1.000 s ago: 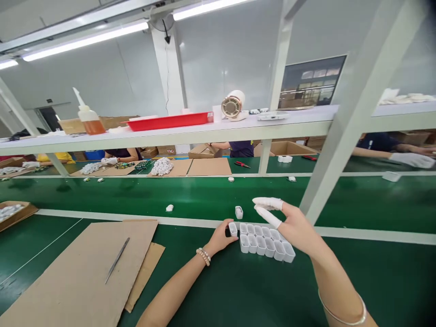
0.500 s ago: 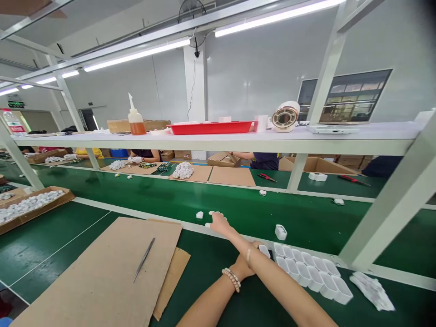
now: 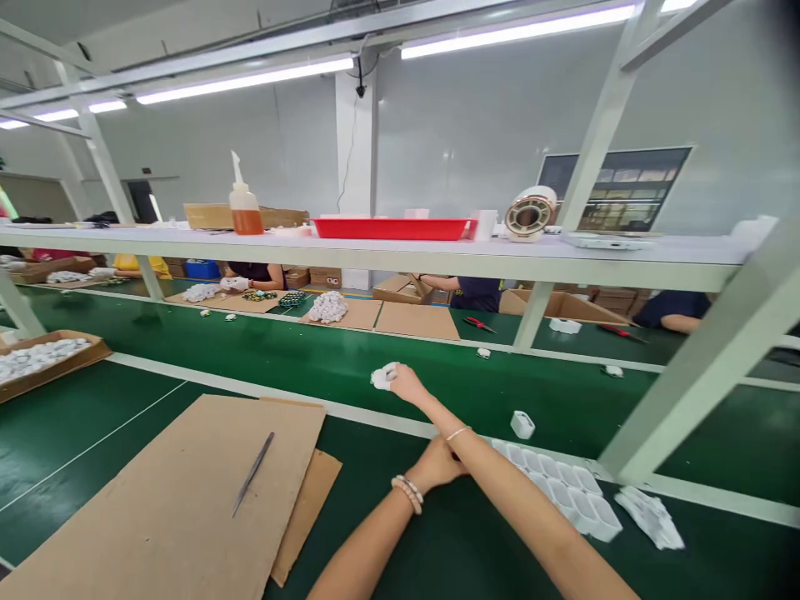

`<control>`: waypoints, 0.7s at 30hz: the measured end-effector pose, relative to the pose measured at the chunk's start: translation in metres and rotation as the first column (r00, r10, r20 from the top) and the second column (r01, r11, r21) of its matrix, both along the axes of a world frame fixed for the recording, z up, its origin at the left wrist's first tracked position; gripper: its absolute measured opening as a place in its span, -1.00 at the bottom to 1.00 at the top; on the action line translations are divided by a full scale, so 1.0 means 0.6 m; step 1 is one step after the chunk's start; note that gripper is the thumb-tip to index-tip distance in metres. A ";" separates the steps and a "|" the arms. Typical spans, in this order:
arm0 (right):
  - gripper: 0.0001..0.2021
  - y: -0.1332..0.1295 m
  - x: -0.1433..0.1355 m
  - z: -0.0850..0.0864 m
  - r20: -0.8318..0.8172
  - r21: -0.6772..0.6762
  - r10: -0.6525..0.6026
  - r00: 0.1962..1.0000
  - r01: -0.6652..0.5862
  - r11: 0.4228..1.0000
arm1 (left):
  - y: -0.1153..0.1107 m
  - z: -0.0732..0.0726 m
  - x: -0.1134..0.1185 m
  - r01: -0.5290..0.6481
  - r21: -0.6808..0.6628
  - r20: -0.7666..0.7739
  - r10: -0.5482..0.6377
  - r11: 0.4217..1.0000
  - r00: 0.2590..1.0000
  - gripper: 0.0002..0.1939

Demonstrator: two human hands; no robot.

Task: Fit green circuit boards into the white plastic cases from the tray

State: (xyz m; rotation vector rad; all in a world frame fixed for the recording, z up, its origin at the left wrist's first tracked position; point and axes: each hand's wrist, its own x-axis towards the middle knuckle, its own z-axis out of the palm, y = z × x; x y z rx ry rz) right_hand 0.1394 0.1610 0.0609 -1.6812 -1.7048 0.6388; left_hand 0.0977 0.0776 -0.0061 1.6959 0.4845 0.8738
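Note:
My right hand (image 3: 411,386) reaches out over the green belt (image 3: 300,362), its fingers closed on a small white plastic part (image 3: 378,377). White covers on its fingertips blend with the part, so its exact shape is unclear. Under my right forearm is my left hand (image 3: 441,465), with a beaded bracelet on the wrist. Its fingers are curled near the white cups, but the forearm hides their tips and anything in them. Rows of white plastic cups (image 3: 566,483) stand right of it. A single white housing (image 3: 522,424) sits on the belt behind the cups.
Tweezers (image 3: 253,473) lie on a cardboard sheet (image 3: 168,500) at left. A box of white parts (image 3: 43,358) stands further left. A crumpled white cloth (image 3: 650,517) lies near the shelf post (image 3: 675,392). Overhead, the shelf (image 3: 375,254) spans the belt; co-workers sit beyond it.
My right hand has closed on the white part that lay on the belt and lifted it slightly. My left hand has shifted a little left; the cup seen beside its fingers is now hidden.

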 end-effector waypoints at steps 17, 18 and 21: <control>-0.60 -0.407 0.138 0.094 0.207 0.609 -0.045 0.977 -0.092 0.788 | -0.098 0.224 -0.135 0.107 0.577 -0.304 0.092 0.810 0.948 -0.55; -0.60 -0.410 0.135 0.097 0.214 0.605 -0.041 0.976 -0.099 0.790 | -0.104 0.225 -0.138 0.105 0.604 -0.319 0.119 0.790 0.940 -0.54; -0.59 -0.423 0.131 0.101 0.243 0.620 -0.055 0.969 -0.111 0.777 | -0.116 0.226 -0.145 0.093 0.676 -0.338 0.195 0.731 0.921 -0.52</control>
